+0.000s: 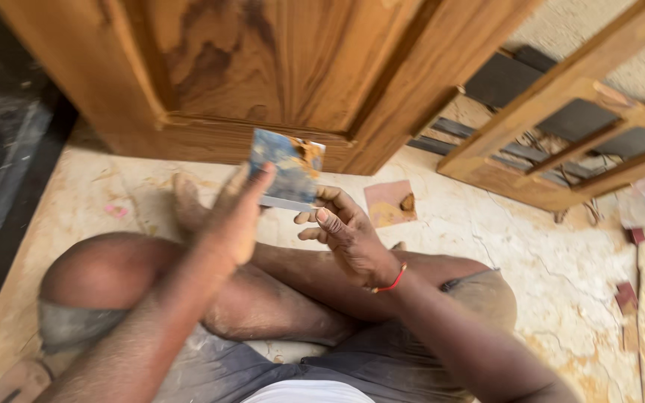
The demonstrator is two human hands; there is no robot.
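I sit cross-legged on a pale stone floor (531, 246) before a varnished wooden door panel (263, 67). Both hands are raised together over my knees. My left hand (237, 216) and my right hand (341, 231) hold one small rectangular sheet of worn sandpaper (285, 168), bluish-grey with orange-brown dust at its upper right corner. The left fingers pinch its left edge and the right fingertips hold its lower right edge. A red band circles my right wrist.
A pinkish used piece of sandpaper (388, 204) lies on the floor just beyond my right hand. A wooden window frame (561, 127) leans at the right. Small reddish scraps (625, 295) lie at the far right. A dark surface (1, 172) runs along the left.
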